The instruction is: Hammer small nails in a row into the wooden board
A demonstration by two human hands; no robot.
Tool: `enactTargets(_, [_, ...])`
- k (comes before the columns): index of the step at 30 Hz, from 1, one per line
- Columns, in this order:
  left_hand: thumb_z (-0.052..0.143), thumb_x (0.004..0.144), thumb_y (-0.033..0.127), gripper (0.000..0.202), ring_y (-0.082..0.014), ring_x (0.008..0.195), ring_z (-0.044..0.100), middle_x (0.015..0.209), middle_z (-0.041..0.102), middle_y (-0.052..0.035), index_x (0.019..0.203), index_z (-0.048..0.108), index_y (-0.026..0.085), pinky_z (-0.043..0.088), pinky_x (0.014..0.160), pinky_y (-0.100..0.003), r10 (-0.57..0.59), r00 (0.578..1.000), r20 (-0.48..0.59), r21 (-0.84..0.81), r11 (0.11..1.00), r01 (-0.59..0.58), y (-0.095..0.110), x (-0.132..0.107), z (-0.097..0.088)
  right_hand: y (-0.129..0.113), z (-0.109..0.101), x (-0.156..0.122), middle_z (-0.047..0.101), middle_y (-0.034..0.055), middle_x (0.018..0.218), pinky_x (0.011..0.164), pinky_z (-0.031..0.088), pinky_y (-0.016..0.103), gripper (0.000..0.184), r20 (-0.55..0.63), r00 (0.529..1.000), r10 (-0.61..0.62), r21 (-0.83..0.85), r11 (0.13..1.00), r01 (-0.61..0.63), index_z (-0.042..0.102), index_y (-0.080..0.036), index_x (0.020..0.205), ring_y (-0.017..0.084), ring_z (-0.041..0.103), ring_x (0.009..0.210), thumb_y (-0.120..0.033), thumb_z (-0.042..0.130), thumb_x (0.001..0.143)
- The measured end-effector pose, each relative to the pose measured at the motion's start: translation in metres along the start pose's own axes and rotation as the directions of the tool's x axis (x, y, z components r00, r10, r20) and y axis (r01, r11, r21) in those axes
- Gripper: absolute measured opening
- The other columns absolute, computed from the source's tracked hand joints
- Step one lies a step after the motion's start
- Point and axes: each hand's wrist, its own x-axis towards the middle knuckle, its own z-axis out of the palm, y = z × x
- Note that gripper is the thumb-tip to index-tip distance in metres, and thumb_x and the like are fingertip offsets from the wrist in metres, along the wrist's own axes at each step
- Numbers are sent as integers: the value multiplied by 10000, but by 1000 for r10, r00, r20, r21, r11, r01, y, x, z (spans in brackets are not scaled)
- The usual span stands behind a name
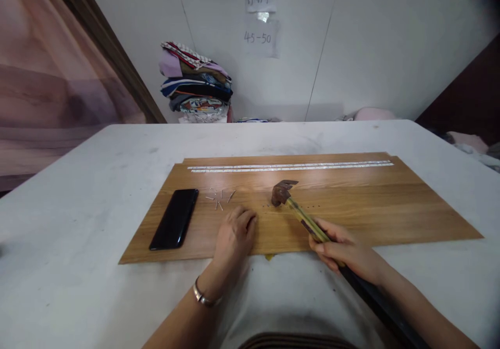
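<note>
My right hand point(341, 247) is wrapped round the yellow-and-black handle of a claw hammer point(307, 219). The hammer's rusty head is over the wooden board point(390, 213), above a row of small dark dots that look like nail heads point(313, 207). On the board's near part lies my left hand point(236, 232), its fingers curled under and close together. Whatever they may hold is hidden. Just beyond that hand, several loose nails point(219, 199) are scattered on the wood.
A black phone point(174, 219) lies on the board's left side. Two white ruler strips point(291, 167) run along the far edge. The board sits on a white table point(78, 198). Folded clothes point(197, 86) are stacked by the wall, with a pink curtain point(58, 73) at left.
</note>
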Motion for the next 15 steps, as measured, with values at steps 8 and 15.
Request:
enactTargets(8, [478,917,230,183,-173,853,599,902,644,-39,885,655,196,473,794,-300,-26,1000,17,-18,999,26,3,0,-3,3,0,-3,435,-61,694,436,283,191,210,9,1000,24,-7,1000,-24,525,-187,1032,41,364,457,-261,547,837])
enactTargets(15, [488,910,218,177,-167,850,592,894,636,-31,892,662,198,467,788,-289,-43,999,21,-25,999,44,3,-1,-1,6,-1,-2,452,-52,729,445,294,197,177,5,1000,15,3,1000,-15,507,-186,990,37,360,462,-270,553,841])
